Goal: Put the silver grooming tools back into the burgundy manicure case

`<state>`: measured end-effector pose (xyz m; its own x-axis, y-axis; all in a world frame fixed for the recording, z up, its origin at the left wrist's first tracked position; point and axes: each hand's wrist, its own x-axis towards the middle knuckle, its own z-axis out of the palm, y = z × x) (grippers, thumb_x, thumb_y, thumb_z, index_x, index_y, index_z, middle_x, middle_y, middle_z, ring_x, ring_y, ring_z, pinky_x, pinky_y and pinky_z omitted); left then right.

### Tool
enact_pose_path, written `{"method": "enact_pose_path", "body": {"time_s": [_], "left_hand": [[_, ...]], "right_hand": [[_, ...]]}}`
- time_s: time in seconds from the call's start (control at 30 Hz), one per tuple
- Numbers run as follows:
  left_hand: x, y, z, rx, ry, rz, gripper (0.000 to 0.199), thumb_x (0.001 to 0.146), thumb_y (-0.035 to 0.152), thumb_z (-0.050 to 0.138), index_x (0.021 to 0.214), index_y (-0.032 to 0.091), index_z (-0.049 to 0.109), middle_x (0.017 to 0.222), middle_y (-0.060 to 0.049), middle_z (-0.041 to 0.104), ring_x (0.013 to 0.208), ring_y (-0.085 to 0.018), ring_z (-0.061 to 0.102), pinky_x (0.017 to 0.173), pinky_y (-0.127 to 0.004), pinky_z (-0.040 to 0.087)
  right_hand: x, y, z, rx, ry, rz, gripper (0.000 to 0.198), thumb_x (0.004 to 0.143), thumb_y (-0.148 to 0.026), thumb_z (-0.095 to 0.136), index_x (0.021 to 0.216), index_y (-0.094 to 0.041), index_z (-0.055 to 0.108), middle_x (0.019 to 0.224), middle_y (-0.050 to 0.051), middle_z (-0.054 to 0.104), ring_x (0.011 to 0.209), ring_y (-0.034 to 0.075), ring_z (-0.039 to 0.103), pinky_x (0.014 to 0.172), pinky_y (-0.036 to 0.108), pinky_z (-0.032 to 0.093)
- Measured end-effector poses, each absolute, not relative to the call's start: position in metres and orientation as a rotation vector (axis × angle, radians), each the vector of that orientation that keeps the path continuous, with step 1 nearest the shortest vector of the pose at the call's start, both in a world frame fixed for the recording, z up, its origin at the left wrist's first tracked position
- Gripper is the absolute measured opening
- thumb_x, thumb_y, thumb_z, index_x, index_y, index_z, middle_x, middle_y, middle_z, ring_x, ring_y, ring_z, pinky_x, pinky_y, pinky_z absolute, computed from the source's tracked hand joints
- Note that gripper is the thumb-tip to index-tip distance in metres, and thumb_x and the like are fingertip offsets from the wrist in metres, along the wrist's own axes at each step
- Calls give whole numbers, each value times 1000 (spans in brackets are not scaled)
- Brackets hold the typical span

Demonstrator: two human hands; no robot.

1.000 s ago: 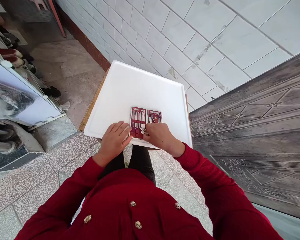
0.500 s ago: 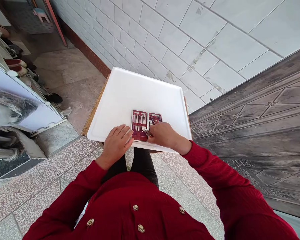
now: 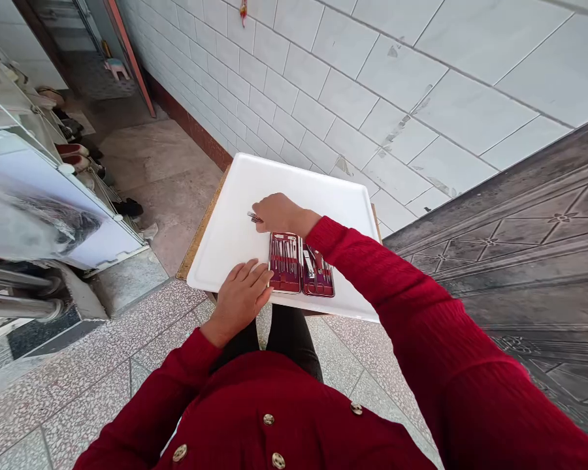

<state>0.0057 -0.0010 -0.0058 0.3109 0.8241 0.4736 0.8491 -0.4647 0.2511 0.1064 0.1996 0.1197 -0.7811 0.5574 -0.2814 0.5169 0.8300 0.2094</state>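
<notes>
Head view: the small metal tool (image 3: 253, 217) has just travelled away from the case (image 3: 285, 283), carried by the right hand (image 3: 278, 211). Half a second ago that hand covers part of the case's right half, near the hinge; now it hangs above the white tray (image 3: 224, 245), just beyond the case's far edge, with the tool pointing to the left. The shift leaves the tool clear of the case and separate from the rest of the set, and it uncovers more of the right half, where a silver clipper-like piece (image 3: 308, 261) lies. The right grip is clamped on the tool between thumb and fingers; whether the tool touches the tray below I cannot tell. The left hand (image 3: 245, 288) stays at the case's left edge, palm down, its fingers extended and its thumb apart from them, so that grip is not closed around anything. The case lies unfolded near the tray's near edge, with a row of slim tools (image 3: 287, 251) in its left half, and the tray covers most of a brown-edged worktop (image 3: 202, 228). No brand or label can be read: the held tool shows some dark patterning, too small to make out, and the case's visible dark-red lining bears no legible lettering.
</notes>
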Motion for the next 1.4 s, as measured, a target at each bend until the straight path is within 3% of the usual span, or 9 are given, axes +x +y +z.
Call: {"method": "enact_pose_path", "body": {"time_s": [0.13,0.3,0.43,0.67,0.8,1.0,1.13,1.23,1.4], "left_hand": [[5,-2,-3,-2531,-1614,-823,33,106,27,57,134,20,71,143,-12,71,141,-33,61,116,-53,50],[6,0,1,-2556,-1663,-789,33,106,30,56,133,17,70,146,-14,68,143,-35,58,118,-55,48],[4,4,3,-2618,-1663,-779,36,105,35,58,135,17,70,147,-17,67,145,-35,56,121,-57,46],[0,9,3,-2632,-1625,-852,36,106,40,56,132,18,70,143,-16,69,140,-34,60,118,-56,48],[4,14,4,-2632,-1596,-878,33,106,41,57,127,18,71,140,-16,71,137,-34,63,116,-55,50],[11,17,1,-2603,-1593,-882,32,104,41,62,125,18,71,138,-16,71,134,-34,64,114,-55,52],[12,17,2,-2610,-1596,-859,32,103,40,63,125,19,70,139,-16,70,134,-34,64,115,-54,52],[9,18,7,-2640,-1579,-801,32,104,40,62,126,19,69,140,-16,69,133,-34,64,114,-53,52],[4,23,13,-2721,-1556,-778,32,107,40,56,126,18,70,139,-16,69,134,-33,62,113,-53,51]], "right_hand": [[89,208,107,615,2674,223,34,96,-23,58,121,-5,72,113,22,78,100,33,73,75,37,42],[104,210,98,709,2737,124,30,102,-25,56,124,-9,69,120,18,76,101,30,71,74,35,42],[144,211,92,1093,2885,-166,32,101,-33,62,128,-15,67,117,11,77,97,24,70,74,32,43],[258,190,57,2032,2948,-731,14,91,-22,62,97,-19,75,91,4,77,83,20,68,79,32,50],[290,162,40,2288,2928,-940,13,89,-24,61,86,-21,73,85,3,75,79,19,67,77,33,52],[277,132,44,2200,2996,-505,15,93,-22,60,92,-21,75,100,6,76,86,21,67,75,34,47],[265,132,57,2045,2984,-210,19,96,-17,58,97,-18,77,116,13,75,107,27,64,88,39,46],[255,137,67,1682,3071,-212,22,100,-15,55,105,-16,77,116,13,75,107,27,63,94,40,44],[227,147,81,931,3101,-227,24,105,-12,51,112,-15,74,117,12,73,108,24,60,84,36,43]]}}
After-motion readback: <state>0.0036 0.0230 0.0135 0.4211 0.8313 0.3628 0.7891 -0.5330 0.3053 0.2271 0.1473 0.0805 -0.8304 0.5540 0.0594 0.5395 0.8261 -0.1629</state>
